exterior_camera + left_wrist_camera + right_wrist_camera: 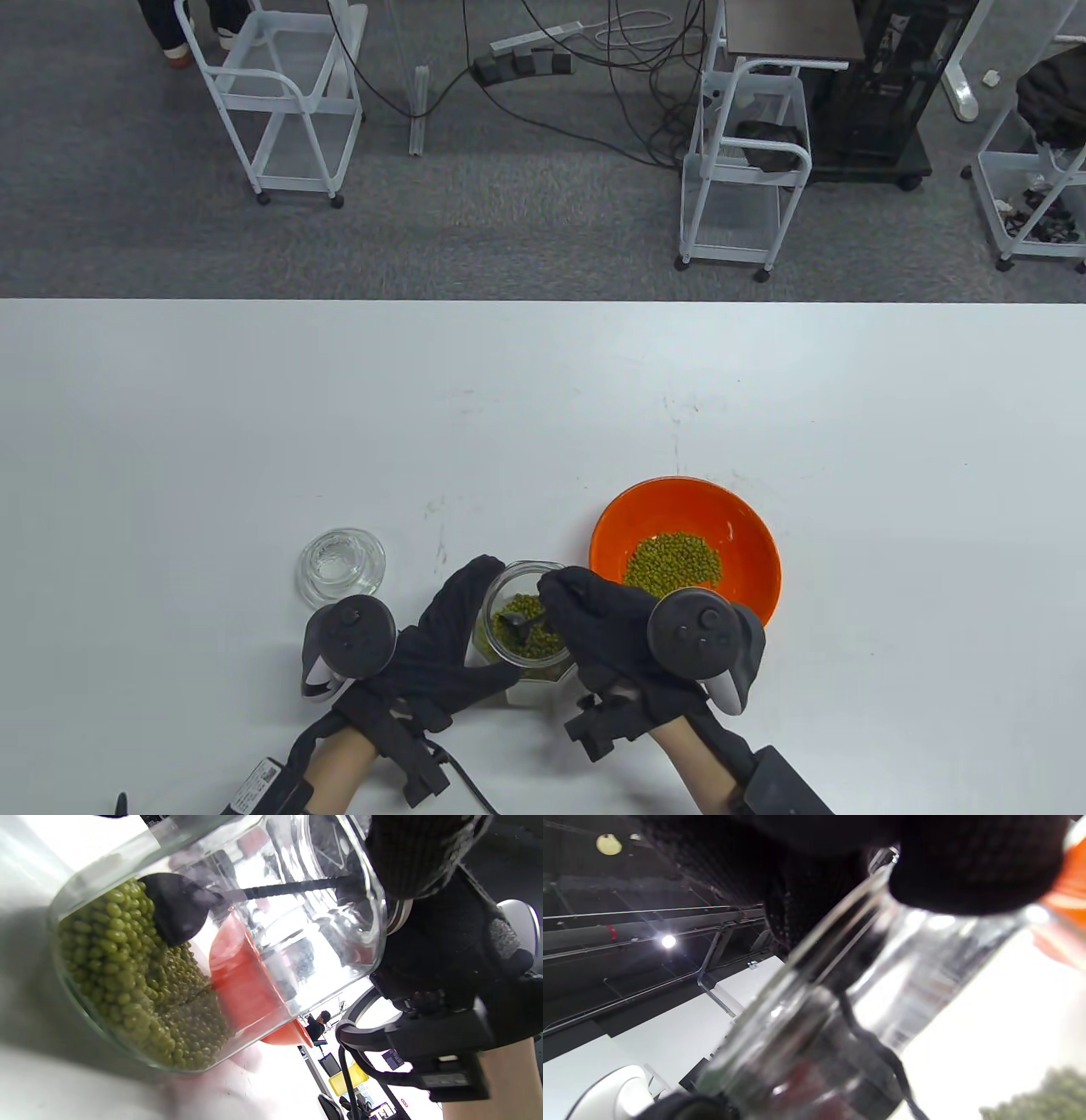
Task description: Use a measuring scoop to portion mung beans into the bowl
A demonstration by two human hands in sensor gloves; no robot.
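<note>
Mung beans [127, 984] sit in glass jar [526, 624], which lies directly between the two hands. Left hand [445, 649] wraps the jar's left side, steadying it. Right hand [611, 624] pinches the handle of the measuring scoop [178, 910] over the jar mouth; scoop head down among the beans, long axis running back toward the right hand. Orange bowl [747, 543] lies just beyond the right hand, nearer it than the left. Judgement: lift, then carry right
</note>
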